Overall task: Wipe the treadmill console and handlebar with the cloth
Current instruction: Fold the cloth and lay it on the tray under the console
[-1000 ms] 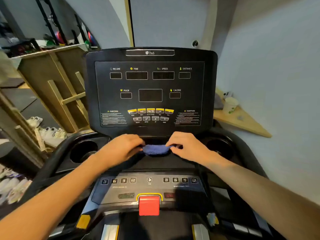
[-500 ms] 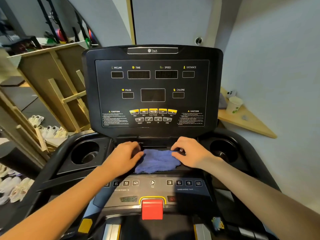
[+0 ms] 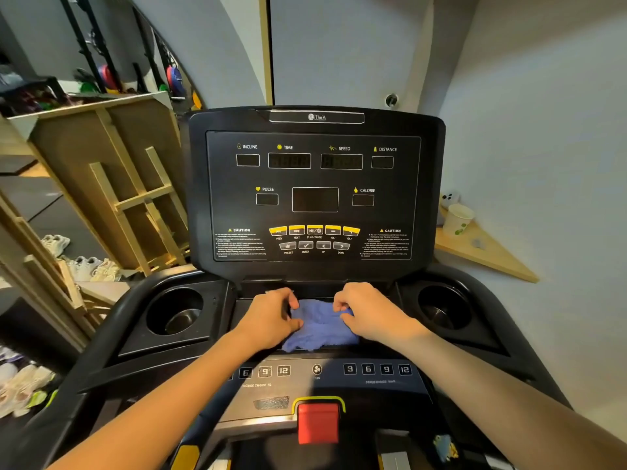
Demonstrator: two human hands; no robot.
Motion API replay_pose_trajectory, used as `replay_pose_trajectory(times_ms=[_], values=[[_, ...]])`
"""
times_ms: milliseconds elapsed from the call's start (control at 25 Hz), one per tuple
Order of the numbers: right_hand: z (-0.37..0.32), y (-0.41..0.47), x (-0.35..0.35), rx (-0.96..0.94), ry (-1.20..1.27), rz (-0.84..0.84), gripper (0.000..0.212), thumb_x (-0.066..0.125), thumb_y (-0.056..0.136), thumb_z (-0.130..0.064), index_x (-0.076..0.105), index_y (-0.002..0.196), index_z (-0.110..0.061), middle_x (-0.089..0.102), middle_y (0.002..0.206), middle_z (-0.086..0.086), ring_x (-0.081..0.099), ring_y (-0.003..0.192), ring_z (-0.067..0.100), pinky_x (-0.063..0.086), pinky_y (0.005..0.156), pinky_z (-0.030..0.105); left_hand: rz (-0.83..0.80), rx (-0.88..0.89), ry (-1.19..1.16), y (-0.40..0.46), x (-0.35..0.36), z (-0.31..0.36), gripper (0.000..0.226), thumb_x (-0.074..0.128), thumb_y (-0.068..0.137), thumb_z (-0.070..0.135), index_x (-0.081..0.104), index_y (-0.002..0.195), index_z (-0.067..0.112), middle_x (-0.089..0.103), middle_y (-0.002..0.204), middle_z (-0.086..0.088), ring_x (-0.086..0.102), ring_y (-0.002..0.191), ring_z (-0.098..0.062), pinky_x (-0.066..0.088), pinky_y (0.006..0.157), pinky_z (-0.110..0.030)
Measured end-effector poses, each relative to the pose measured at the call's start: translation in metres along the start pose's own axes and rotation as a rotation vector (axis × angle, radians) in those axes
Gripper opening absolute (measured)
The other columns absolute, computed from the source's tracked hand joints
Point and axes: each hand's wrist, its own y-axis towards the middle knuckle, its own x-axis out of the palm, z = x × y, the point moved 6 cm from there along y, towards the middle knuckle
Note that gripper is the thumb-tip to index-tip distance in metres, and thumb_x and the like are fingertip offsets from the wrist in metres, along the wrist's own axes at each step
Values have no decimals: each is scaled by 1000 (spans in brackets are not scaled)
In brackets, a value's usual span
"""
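Both the left hand [image 3: 271, 318] and right hand [image 3: 368, 315] pinched the cloth [image 3: 320, 327] (soft, light, floppy) by its far corners, best bunched to wipe.

The upright treadmill console [image 3: 315, 191] carries the logo "TheA" on its top strip, with display labels reading INCLINE, TIME, SPEED and DISTANCE in one row and PULSE and CALORIE below. Two yellow-triangle CAUTION headings sit at its lower left and right above print too small to read, and between them the buttons are marked PREV, NEXT, PLAY/PAUSE, VOL-, VOL+, PRESET, ENTER, UP and DOWN. The lower control panel [image 3: 373, 381] shows keys 6, 9, 12 at left over "INCLINE CHOICE %", and 3, 6, 9, 12 at right.
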Motion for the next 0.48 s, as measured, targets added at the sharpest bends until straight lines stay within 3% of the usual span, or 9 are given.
replay_pose_trajectory(times_ms=[160,320,400,480], values=[[-12,6,-5,-62,-73,104,21,56,98,-18,68,116,-18,57,112,-1,57,103,17,51,89,34,164,121,11,-8,-13,1,16,70,85,15,62,98,19,66,68,-2,59,58,-8,46,61,-13],[-15,4,13,-112,-264,37,30,47,103,-26,64,126,-16,53,118,2,50,109,19,49,88,35,118,173,172,-14,-3,-9,15,66,88,25,61,101,20,69,86,-2,63,76,-13,54,74,-28],[-15,2,11,-112,-285,85,30,51,102,-24,62,128,-15,51,122,2,48,111,19,47,88,31,114,126,155,-13,-4,-13,19,66,86,30,59,101,21,68,87,-1,64,75,-14,57,74,-34],[-20,2,6,-183,-312,157,31,63,95,-18,64,125,-13,53,121,4,49,109,21,46,84,31,202,206,263,-11,-11,-7,25,64,87,36,60,109,23,64,96,1,63,81,-15,57,73,-34]])
